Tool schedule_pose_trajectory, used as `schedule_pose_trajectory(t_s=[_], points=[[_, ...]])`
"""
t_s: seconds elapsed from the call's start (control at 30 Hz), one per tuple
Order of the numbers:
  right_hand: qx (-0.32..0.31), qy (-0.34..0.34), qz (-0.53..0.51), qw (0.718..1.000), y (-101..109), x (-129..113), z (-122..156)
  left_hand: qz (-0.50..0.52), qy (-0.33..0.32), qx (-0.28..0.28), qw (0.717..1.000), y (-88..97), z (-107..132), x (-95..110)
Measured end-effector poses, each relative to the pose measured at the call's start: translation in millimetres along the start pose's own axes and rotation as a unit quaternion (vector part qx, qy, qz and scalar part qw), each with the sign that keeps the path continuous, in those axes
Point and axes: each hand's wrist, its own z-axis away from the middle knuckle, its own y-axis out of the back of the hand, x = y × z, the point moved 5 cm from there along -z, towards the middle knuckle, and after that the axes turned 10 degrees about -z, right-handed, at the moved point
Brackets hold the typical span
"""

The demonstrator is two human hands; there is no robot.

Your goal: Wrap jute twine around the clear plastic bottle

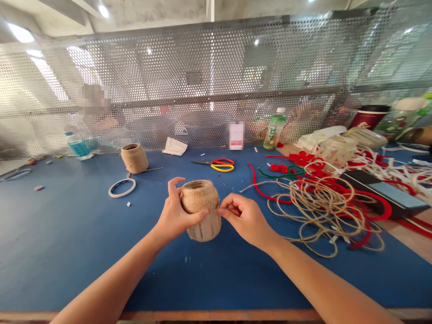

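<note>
Jute-wrapped pale cylindrical core (200,211): I am holding this light, rough-surfaced piece by its twine band (199,196), left hand (177,212) clamped around it, right hand (245,219) pinching at its side.

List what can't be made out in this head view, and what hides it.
Head view only:
Right hand on the twine-wrapped cylinder: fingers hide the grip.
Upright card: print pixelated.
Person behind the perforated metal screen: blurred by the mesh.
Brown object: cut off by the right edge.

Single head-worn view, facing forward and down, close above left hand (177,213), right hand (246,220).
</note>
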Motion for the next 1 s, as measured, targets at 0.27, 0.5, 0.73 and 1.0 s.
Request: schedule_pose_trajectory(t_s=[0.27, 0.5, 0.73, 1.0], points=[[0.023, 0.013, 0.040, 0.999, 2, -4, -1, 0.003, -0.003, -0.007, 1.000, -0.3, 1, 4], [0.027, 0.000, -0.002, 1.000, 3, 5, -2, 0.015, -0.009, -0.005, 1.000, -1.4, 0, 0], [-0.008, -0.015, -0.036, 0.999, 1, 5, -3, 0.059, -0.023, -0.031, 0.997, -4.5, 2, 2], [-0.007, -0.021, -0.043, 0.999, 0, 2, -2, 0.073, 0.012, -0.023, 0.997, -6.0, 5, 9]])
